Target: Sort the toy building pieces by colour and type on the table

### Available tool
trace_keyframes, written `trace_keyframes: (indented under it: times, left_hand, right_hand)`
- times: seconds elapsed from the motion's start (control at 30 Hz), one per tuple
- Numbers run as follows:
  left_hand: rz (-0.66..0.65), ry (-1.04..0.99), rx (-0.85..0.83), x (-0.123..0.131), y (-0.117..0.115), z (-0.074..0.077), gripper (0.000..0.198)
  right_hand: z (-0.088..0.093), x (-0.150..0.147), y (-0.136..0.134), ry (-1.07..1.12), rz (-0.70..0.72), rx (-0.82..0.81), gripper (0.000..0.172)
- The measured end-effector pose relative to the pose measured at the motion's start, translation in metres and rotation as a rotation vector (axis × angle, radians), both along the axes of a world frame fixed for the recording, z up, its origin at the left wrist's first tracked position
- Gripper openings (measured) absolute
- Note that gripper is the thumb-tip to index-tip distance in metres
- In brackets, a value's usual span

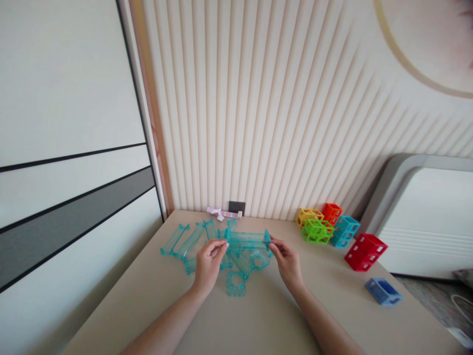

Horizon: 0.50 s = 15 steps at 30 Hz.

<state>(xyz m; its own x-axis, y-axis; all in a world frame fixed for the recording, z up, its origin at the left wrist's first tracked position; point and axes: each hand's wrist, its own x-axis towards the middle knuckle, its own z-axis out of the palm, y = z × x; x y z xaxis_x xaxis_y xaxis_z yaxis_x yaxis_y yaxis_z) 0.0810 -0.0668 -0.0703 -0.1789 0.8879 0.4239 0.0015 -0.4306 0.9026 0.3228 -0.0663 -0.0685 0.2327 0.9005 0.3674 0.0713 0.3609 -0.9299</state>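
Turquoise plastic channel (pixel 248 239) pinched at both ends

Clear turquoise plastic makes up the long channel, which lies crosswise between the two hands, over the middle of a scattered group of matching pieces. The left hand (pixel 209 264) pinches its left end between thumb and fingers; the right hand (pixel 287 261) pinches its right end in the same way, and the hands stand apart with the channel's length between them.

On the left side of the pale tabletop (pixel 266 320) lie more turquoise pieces, among them a slanting channel (pixel 175 239) with raised ends. Nearest to the person is a turquoise plate with a round hole (pixel 235 292), lying flat just right of the left hand.

At the far edge, a lilac strip (pixel 232 214) lies before a black wall socket (pixel 236 207). To the far right stand open-frame blocks: a yellow one (pixel 309 214), an orange one (pixel 331 212), a lime-green one (pixel 318 231) and a teal-blue one (pixel 345 230). Nearer on that side are a tall red block (pixel 365 252) and a blue block (pixel 383 292), the latter close to the right edge.
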Motion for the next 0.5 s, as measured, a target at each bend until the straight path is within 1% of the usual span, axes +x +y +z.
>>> trace_keyframes:
  times: [0.13,0.23,0.37,0.5]
  left_hand:
    - [0.007,-0.003,0.001,0.001,0.000,0.000,0.024]
    - [0.011,-0.008,0.005,0.001,0.000,0.000,0.024]
    - [0.015,-0.009,0.000,0.001,0.000,-0.001,0.024]
    - [0.031,-0.023,-0.001,0.003,0.002,-0.001,0.025]
  right_hand:
    - [0.001,-0.001,-0.001,0.016,0.008,-0.001,0.034]
    - [-0.001,-0.002,-0.001,0.003,-0.021,0.004,0.034]
    - [-0.005,-0.003,-0.001,-0.060,-0.069,0.012,0.035]
    - [-0.010,0.001,-0.002,-0.167,-0.084,0.033,0.033]
